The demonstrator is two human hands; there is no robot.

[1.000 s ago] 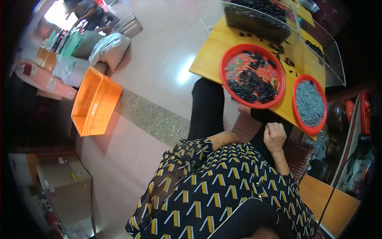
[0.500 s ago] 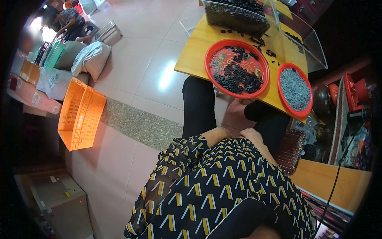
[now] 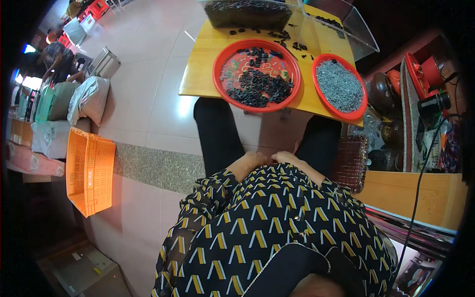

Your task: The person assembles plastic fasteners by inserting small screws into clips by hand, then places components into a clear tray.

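My left hand (image 3: 254, 158) and my right hand (image 3: 284, 157) rest close together in my lap, below the table edge. Their fingers are mostly hidden, and I see nothing held. On the yellow wooden table (image 3: 196, 74) before me lies a round red tray (image 3: 217, 81) with small black parts (image 3: 260, 86), heaped mostly in its near half. To its right, a smaller red tray (image 3: 363, 101) is full of thin grey metal pieces (image 3: 339, 86), perhaps screws or pins. Both trays are beyond my hands, touched by neither.
A clear bin (image 3: 247, 15) of black parts stands at the table's back, with loose black pieces (image 3: 299, 46) nearby. An orange crate (image 3: 101, 173) and stuffed white sacks (image 3: 90, 99) are on the left floor. A person (image 3: 57, 59) sits farther off. A cable (image 3: 420, 183) hangs at right.
The view has turned, so the table and trays sit farther left and higher. My legs are now spread more apart under the table. Both hands stay in my lap.
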